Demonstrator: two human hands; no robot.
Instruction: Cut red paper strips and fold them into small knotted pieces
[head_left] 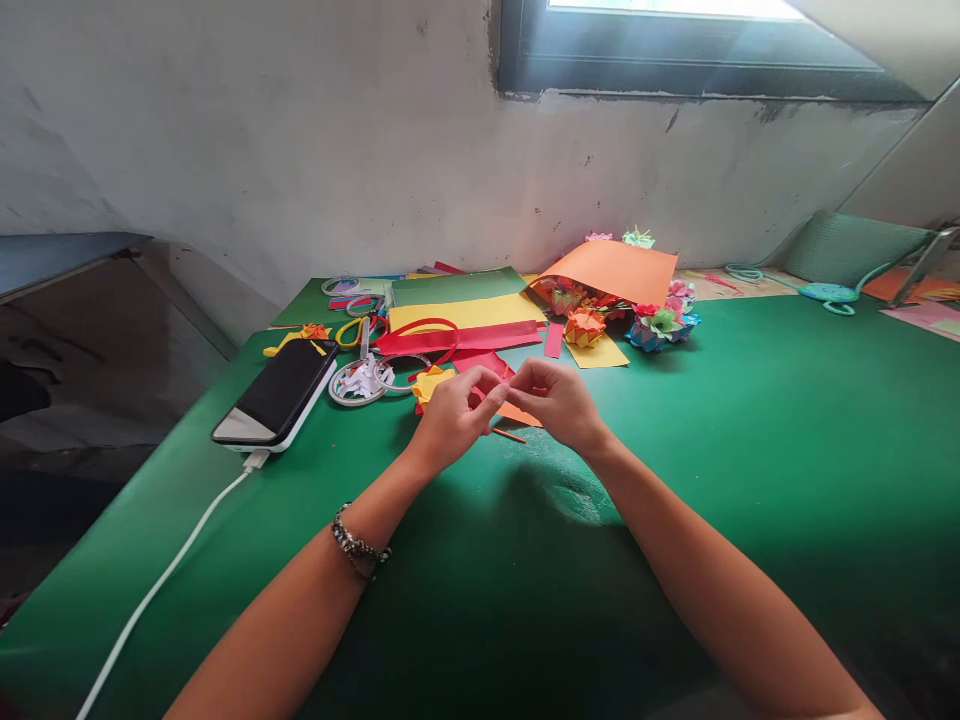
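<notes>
Detail between fingers (491,404) too small

From the meeting left hand (465,408) and right hand (559,403), the green tabletop (787,420) lies open at 3 o'clock and, between the forearms (697,545), at 6. Paper flowers (584,328) and an orange sheet (611,270) crowd 1 to 2 o'clock. Paper sheets (457,312) fill 11, while rings (345,397) and a phone (281,385) obstruct 9, its white cable (166,570) crossing 8.

Daylight from far window (690,52), glass blown white, hazy streaks across frame. Desk (787,420) brighter far, dark near. Pale reflection on phone (285,390); soft glare mid-desk. Deep shadow left of desk. Wide-angle stretch toward edges.
</notes>
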